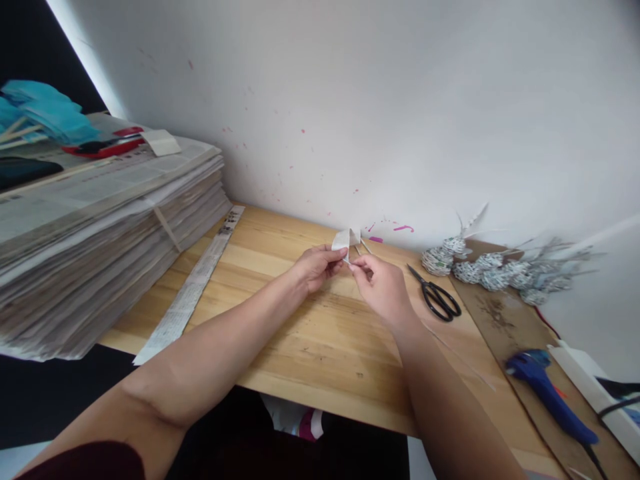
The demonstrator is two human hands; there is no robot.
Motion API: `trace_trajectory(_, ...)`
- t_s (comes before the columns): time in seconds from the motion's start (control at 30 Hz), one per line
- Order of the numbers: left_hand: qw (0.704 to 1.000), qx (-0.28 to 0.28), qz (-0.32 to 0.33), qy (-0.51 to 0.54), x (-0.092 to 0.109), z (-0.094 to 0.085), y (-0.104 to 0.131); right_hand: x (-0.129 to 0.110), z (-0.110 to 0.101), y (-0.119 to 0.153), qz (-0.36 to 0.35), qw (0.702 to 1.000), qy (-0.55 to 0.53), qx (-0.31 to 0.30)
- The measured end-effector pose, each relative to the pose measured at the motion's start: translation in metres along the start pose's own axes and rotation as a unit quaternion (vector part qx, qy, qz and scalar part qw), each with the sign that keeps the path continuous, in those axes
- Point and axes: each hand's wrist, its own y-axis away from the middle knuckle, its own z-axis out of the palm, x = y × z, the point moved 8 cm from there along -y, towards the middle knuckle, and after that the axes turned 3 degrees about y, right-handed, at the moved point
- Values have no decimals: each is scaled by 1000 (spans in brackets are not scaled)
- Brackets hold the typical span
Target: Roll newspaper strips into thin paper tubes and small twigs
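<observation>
A short curled strip of printed paper (341, 241) stands up between my hands near the back of the wooden table. My left hand (320, 267) pinches its lower part between thumb and fingers. Just to the right, my right hand (377, 281) is closed in a pinch at the strip's lower corner, its fingertips close to my left thumb. A thin light stick (366, 246) shows behind my right fingers; whether it is held cannot be made out. Black-handled scissors (438, 298) lie to the right of my right hand.
Tall newspaper stack (115, 260) at left, with a red tool (103, 147) and blue material (45, 110) on top. A long paper strip (193, 287) lies beside it. Woven paper figures (490, 270), cardboard (493, 320), a blue glue gun (550, 393) and a white box (595, 393) stand right.
</observation>
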Motion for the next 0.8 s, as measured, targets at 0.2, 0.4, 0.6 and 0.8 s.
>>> trace_trajectory(0.2,999,-28,-14,27,-1,5,0,18,20,3,155,955,-215,-135)
trace_trajectory(0.4,999,-22,-18,34,-1,5,0,2,2,1,42,995,-80,-34)
trace_trajectory(0.6,999,-41,-28,15,-1,7,2,3,5,1,43,994,-61,-74)
trace_trajectory(0.8,998,-48,-31,18,-1,7,1,9,17,4,115,960,-205,-154)
